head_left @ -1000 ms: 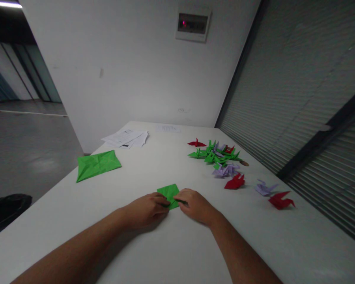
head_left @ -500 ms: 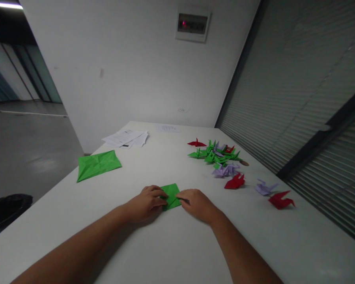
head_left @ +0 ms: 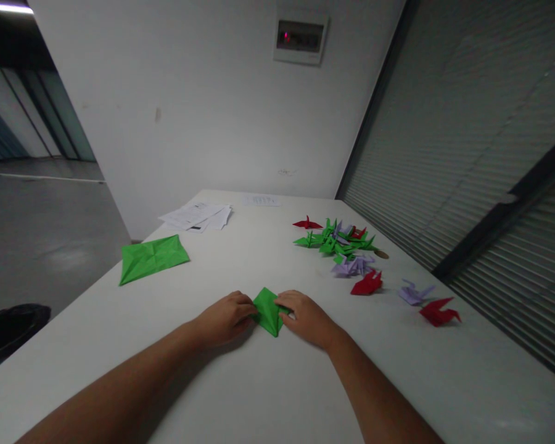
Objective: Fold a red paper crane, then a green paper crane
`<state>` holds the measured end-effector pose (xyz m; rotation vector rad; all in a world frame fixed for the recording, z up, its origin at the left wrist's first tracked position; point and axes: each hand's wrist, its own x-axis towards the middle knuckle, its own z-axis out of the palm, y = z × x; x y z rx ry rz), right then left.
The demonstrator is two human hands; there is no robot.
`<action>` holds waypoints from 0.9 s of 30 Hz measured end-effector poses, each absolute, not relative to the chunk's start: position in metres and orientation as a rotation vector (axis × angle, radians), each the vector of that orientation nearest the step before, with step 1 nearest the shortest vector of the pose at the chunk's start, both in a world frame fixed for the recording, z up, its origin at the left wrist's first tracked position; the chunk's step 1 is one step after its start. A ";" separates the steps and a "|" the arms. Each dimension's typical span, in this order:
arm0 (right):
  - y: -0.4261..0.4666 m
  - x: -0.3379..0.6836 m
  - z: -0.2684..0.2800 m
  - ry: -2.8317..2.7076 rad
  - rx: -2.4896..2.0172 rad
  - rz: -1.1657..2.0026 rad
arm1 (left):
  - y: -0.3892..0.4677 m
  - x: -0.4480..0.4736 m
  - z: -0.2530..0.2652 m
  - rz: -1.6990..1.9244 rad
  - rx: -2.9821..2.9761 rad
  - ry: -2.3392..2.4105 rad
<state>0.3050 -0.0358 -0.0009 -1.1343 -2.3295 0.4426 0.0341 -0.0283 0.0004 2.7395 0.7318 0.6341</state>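
Note:
A small folded square of green origami paper [head_left: 268,313] lies flat on the white table [head_left: 240,388], one corner pointing toward me. My left hand [head_left: 229,316] has its fingers closed at the paper's left corner. On the opposite side, my right hand [head_left: 305,316] grips the right corner between thumb and fingers. The fingertips partly cover both side corners. Beyond and to the right sits a pile of folded paper cranes [head_left: 337,239], mostly green, with some purple and red.
A larger creased green sheet [head_left: 153,256] lies at the table's left edge, with printed papers [head_left: 197,216] behind it. Red [head_left: 439,313] and purple cranes [head_left: 415,293] stand at the right, near the blinds [head_left: 448,154]. A black bin [head_left: 13,330] is on the floor at left.
The green folded paper has been turned so that a corner now faces me. Both hands have shifted slightly to grip its left and right corners.

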 end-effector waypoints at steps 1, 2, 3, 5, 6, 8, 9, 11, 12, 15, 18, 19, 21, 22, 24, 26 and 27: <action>-0.036 0.305 -0.001 -2.327 -1.126 0.443 | -0.030 0.035 0.002 0.620 2.730 0.693; -0.036 0.304 -0.001 -2.332 -1.118 0.449 | -0.031 0.035 0.003 0.610 2.716 0.651; -0.037 0.304 -0.001 -2.344 -1.109 0.459 | -0.032 0.035 0.004 0.604 2.699 0.606; -0.039 0.303 0.002 -2.383 -1.076 0.495 | -0.033 0.036 0.004 0.624 2.663 0.554; -0.040 0.303 0.003 -2.406 -1.053 0.519 | -0.033 0.035 0.003 0.661 2.641 0.564; -0.042 0.303 0.006 -2.441 -1.011 0.573 | -0.032 0.033 0.000 0.751 2.585 0.634; -0.042 0.303 0.007 -2.452 -0.995 0.601 | -0.031 0.032 -0.002 0.782 2.555 0.674; -0.042 0.303 0.006 -2.458 -0.981 0.641 | -0.030 0.029 -0.003 0.771 2.510 0.713; -0.042 0.303 0.006 -2.453 -0.978 0.650 | -0.030 0.028 -0.003 0.736 2.504 0.719; -0.040 0.304 0.003 -2.455 -0.950 0.658 | -0.032 0.026 0.000 0.605 2.523 0.734; -0.038 0.304 0.001 -2.454 -0.951 0.636 | -0.035 0.028 0.004 0.531 2.516 0.759; -0.037 0.304 0.000 -2.448 -0.963 0.627 | -0.036 0.029 0.005 0.522 2.501 0.774; -0.037 0.304 0.000 -2.436 -0.978 0.620 | -0.037 0.031 0.005 0.514 2.468 0.813; -0.038 0.303 0.001 -2.433 -0.977 0.625 | -0.037 0.031 0.005 0.514 2.453 0.831; -0.039 0.302 0.003 -2.432 -0.970 0.635 | -0.036 0.032 0.003 0.518 2.434 0.851; -0.041 0.301 0.006 -2.431 -0.976 0.644 | -0.035 0.032 0.001 0.531 2.436 0.857; -0.042 0.301 0.008 -2.432 -0.980 0.649 | -0.034 0.033 0.001 0.540 2.443 0.858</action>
